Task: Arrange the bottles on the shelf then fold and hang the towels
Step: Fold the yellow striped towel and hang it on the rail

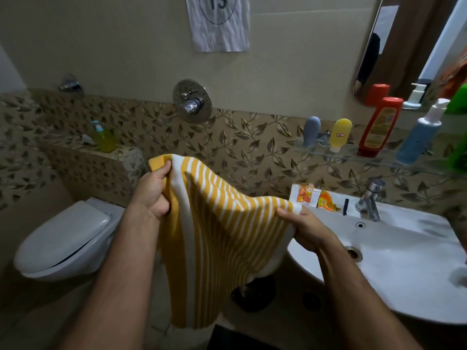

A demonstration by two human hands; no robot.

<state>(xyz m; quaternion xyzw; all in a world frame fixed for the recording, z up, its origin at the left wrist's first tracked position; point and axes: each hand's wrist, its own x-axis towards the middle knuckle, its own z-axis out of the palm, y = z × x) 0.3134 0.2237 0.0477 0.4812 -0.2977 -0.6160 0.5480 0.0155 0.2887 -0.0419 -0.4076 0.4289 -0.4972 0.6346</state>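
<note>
Bottles (379, 127) look already lined up on the glass shelf (341, 155), so we call that part done. Our left hand (151, 193) and right hand (307, 227) each pinch a top corner of the striped towel (217, 238); it hangs below our grip, unfolded, not hung.

The green bottle (458, 127) at the right end of the glass shelf (353, 155) is cut off by the frame's edge, so its shape cannot be told. The paper sheet (218, 24) on the wall runs past the top edge, clipping its circled number. The labels on the red bottle (379, 127) and yellow bottle (340, 135) are too blurred to read. The striped towel (214, 236) hides the person's left fingers and part of the floor. The sink (404, 261) runs out at the right edge.
</note>
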